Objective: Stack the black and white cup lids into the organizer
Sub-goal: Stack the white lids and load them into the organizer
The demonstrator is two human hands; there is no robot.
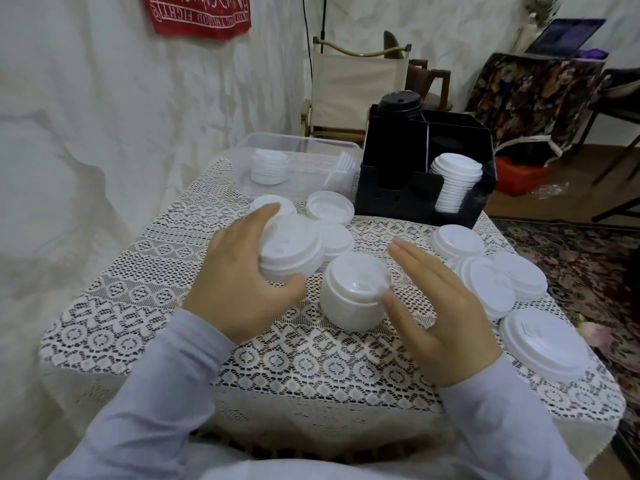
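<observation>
L hand (239,271) grips a white lid stack (291,251), fingers curled round it. R hand (446,306) has fingers straight & together, thumb at a 2nd lid pile (353,296) on the lace cloth (311,358).

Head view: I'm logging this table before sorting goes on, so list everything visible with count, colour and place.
tablecloth: one, white lace, spread across the foreground
organizer: one, black, far right of the tablecloth
black lids: one stack, black, organizer's back left compartment
white stack: one, white, organizer's front right compartment
bin: one, clear, left of the organizer, white lids inside
loose lids: about seven, white, on the tablecloth at left centre and right
middle stack: one, white, tablecloth centre
chair: one, cream, behind the bin
red cloth: one, red, wall top left
left hand: one, grip on a held stack of white lids
right hand: one, open, beside the middle stack
</observation>
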